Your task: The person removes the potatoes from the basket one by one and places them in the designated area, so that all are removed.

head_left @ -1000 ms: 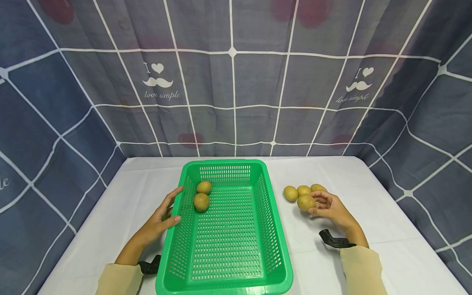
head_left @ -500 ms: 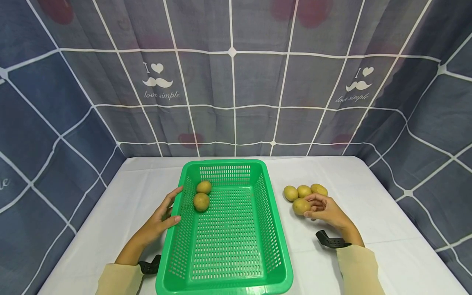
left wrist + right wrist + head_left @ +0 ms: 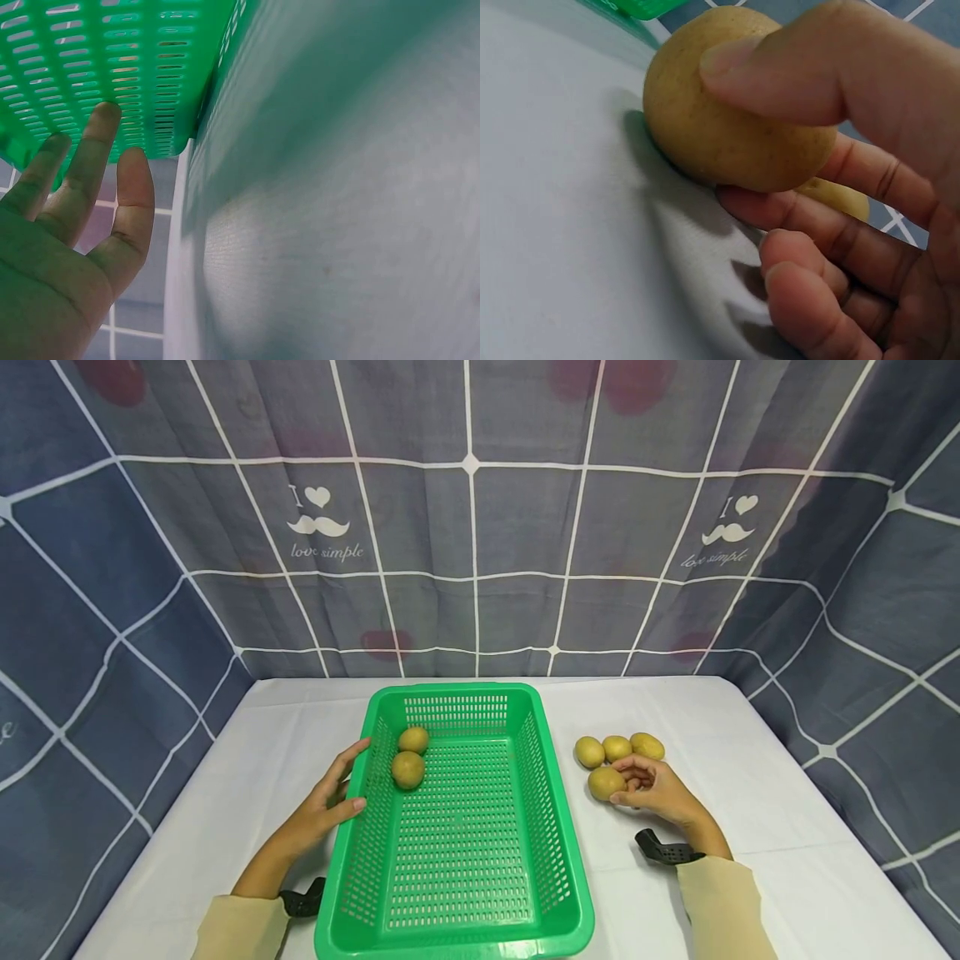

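Note:
My right hand [image 3: 663,795] pinches a potato [image 3: 604,783] between thumb and fingertips, low over the table to the right of the basket. The right wrist view shows the thumb across the top of that smooth tan potato, a shadow beneath it. Three other potatoes [image 3: 617,748] lie in a row just behind it. My left hand [image 3: 318,810] rests against the left side of a green plastic basket [image 3: 577,893], index finger and thumb on the rim. In the left wrist view, its other fingers [image 3: 94,142] extend loosely along the slotted outer wall. Two potatoes [image 3: 407,770] sit inside at the back left.
A white cloth [image 3: 675,702] covers the table. Behind and at both sides hangs a grey-blue curtain [image 3: 525,527] with white grid lines. The basket's right wall stands between the held potato and the basket's inside.
My right hand has shifted a little left, toward the basket, with the potato in its fingers, uncovering more of the rightmost potato behind. The left hand and basket have stayed put.

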The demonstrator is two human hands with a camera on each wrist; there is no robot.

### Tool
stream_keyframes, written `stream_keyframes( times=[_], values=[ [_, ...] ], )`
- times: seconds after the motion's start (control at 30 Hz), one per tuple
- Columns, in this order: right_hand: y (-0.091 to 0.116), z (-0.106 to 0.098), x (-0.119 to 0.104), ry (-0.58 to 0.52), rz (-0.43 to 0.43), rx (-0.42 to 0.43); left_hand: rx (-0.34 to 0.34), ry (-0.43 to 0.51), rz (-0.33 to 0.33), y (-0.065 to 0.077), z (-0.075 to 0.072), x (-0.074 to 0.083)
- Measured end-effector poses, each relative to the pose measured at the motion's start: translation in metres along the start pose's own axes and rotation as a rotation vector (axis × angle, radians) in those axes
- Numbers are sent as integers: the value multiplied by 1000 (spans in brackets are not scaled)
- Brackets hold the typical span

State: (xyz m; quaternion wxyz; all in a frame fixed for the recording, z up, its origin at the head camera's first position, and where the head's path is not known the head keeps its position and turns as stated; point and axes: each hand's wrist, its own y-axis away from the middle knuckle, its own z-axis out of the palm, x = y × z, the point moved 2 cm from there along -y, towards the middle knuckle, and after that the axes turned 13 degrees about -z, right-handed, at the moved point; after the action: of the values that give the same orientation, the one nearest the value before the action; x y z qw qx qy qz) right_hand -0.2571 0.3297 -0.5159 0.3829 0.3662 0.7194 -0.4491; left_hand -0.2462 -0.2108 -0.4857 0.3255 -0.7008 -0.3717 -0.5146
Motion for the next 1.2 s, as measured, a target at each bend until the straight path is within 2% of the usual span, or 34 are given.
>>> stream_keyframes(
  times=[0.57, 1.2],
  values=[
    [1, 5, 6, 13, 3, 23, 10, -17, 1, 0, 0, 1],
    [2, 6, 4, -6, 6, 13, 16, -17, -10, 1, 1, 1]
  ],
)
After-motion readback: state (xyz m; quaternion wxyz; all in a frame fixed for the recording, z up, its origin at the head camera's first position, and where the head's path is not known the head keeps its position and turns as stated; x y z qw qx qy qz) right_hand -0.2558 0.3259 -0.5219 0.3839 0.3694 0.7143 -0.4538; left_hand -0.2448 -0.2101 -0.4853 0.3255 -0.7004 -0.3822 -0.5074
